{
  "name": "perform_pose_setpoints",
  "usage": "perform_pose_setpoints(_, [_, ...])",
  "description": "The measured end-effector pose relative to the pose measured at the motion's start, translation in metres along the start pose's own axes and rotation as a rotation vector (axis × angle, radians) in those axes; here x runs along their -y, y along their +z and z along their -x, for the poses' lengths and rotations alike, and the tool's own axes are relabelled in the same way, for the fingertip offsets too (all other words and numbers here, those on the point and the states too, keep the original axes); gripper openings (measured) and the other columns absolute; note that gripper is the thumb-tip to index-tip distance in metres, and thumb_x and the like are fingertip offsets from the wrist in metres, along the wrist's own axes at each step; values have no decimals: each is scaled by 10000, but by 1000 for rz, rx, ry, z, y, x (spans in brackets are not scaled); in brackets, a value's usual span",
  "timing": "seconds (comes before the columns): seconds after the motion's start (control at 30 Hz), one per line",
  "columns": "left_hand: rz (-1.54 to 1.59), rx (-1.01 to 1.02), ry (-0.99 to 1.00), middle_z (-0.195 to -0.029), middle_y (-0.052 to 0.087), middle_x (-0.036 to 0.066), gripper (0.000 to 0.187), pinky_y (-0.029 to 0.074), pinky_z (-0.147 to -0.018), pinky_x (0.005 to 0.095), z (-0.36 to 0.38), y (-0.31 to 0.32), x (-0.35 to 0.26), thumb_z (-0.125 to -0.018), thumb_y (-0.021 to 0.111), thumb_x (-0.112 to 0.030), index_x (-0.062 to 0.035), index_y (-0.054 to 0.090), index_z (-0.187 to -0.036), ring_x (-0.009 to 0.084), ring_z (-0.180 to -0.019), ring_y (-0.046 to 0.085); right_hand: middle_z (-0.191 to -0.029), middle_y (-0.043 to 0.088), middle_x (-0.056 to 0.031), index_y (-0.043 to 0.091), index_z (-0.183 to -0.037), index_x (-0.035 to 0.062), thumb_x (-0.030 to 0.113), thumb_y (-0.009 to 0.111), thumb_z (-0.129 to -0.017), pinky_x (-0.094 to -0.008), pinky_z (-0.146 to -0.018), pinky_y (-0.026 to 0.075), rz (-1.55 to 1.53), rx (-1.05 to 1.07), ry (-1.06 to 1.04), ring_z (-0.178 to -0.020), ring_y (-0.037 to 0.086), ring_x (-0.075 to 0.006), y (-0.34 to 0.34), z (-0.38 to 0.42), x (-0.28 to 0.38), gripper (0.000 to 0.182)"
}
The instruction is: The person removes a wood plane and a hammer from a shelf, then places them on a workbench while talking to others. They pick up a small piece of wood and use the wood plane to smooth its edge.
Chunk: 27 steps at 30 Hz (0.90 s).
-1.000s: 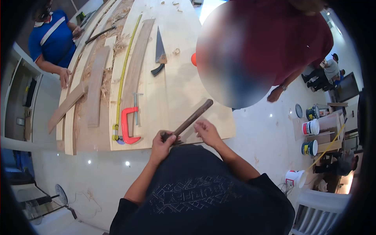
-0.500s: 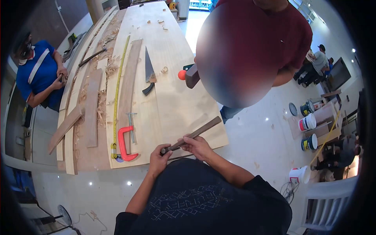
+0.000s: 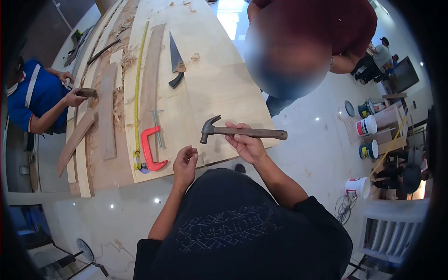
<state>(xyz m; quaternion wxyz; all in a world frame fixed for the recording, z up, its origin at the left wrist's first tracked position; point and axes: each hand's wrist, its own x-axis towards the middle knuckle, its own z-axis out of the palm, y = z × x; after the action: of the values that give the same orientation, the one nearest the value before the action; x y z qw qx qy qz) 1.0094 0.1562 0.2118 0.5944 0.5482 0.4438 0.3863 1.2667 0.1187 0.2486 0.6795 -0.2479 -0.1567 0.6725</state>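
Observation:
A claw hammer lies across the fingers of my right hand, above the near end of the wooden tabletop. Its dark metal head points left with the claw up, and its wooden handle reaches to the right. My left hand is apart from the hammer at the table's near edge, fingers loosely bent and holding nothing. Nearest to that hand is a red C-clamp, lying beside a yellow tape measure that is drawn out along the board.
A handsaw lies farther up the table. Wooden strips and shavings cover the left side. One person in blue holds a wooden block at left; another in maroon stands across the right edge. Buckets stand on the floor at right.
My left hand has let go of the hammer. In my right hand it has turned level, its claw now showing. The person in blue has moved a wooden block out over the strips.

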Motion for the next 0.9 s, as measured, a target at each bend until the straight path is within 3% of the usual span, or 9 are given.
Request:
perform_pose_setpoints(0.27, [-69,-23,8,-1101,668,141,297,530,-864,300,-1,-13,-4,-969,610,-63,49,547,-1238,186,-1006,651,-1395,527,-154,577,-1111,97,-153,507,-876,-401,-1102,454,-40,85,7,-1276,543,-271,1,1,-5,350])
perform_pose_setpoints(0.37, [-94,23,-29,-1022,691,138,258,545,-807,297,2,-23,-4,-990,594,-108,48,576,-1195,184,-916,671,-1341,559,-146,581,-1086,94,-141,515,-870,-405,-1103,440,227,223,-26,-1270,540,-264,6,-1,-11,326])
perform_pose_setpoints(0.4, [-98,44,-54,-995,698,137,251,551,-788,298,4,-26,-5,-999,586,-125,46,585,-1182,185,-881,677,-1280,585,-144,577,-1027,92,-130,542,-799,-401,-1085,424,409,151,-20,-1251,539,-274,26,3,-8,320])
perform_pose_setpoints(0.5, [113,115,-226,-917,701,134,282,573,-760,322,8,-27,-26,-1019,577,-202,52,603,-1139,206,-813,692,-1113,608,-98,571,-998,105,-89,582,-748,-377,-971,451,968,422,-182,-1095,585,-244,36,-10,-19,316])
perform_pose_setpoints(0.57, [214,221,-264,-968,685,171,415,590,-748,353,6,-29,-33,-1061,464,-331,38,541,-1234,238,-796,697,-1010,588,-88,576,-977,106,-80,596,-724,-379,-923,455,1463,454,-430,-1001,586,-291,56,-14,-25,314])
perform_pose_setpoints(0.67, [529,363,-399,-1072,654,211,602,594,-758,382,3,-31,-53,-1046,399,-501,12,435,-1359,261,-825,693,-1007,587,-91,612,-974,111,19,621,-758,-510,-1009,384,1946,525,-371,-1049,557,-311,46,-29,-46,235])
perform_pose_setpoints(0.77, [530,431,-466,-1099,651,217,612,589,-776,391,-3,-37,-40,-1027,450,-499,7,434,-1371,267,-848,692,-1015,622,-84,652,-1003,135,129,579,-850,-565,-1048,330,2216,520,-270,-1106,559,-290,34,-36,-53,170])
perform_pose_setpoints(0.8, [538,496,-454,-1118,654,213,523,586,-784,378,-6,-42,-35,-1020,529,-369,1,442,-1379,259,-852,692,-1024,621,-82,654,-1004,134,125,577,-852,-561,-1050,331,2247,513,-223,-1118,556,-288,32,-36,-52,170])
perform_pose_setpoints(0.9, [346,477,-504,-1143,661,194,485,590,-736,331,-11,-46,-22,-981,617,-190,6,439,-1387,230,-840,692,-1046,620,-74,675,-1039,145,133,588,-843,-536,-1055,334,2253,510,-159,-1134,556,-279,24,-37,-57,215])
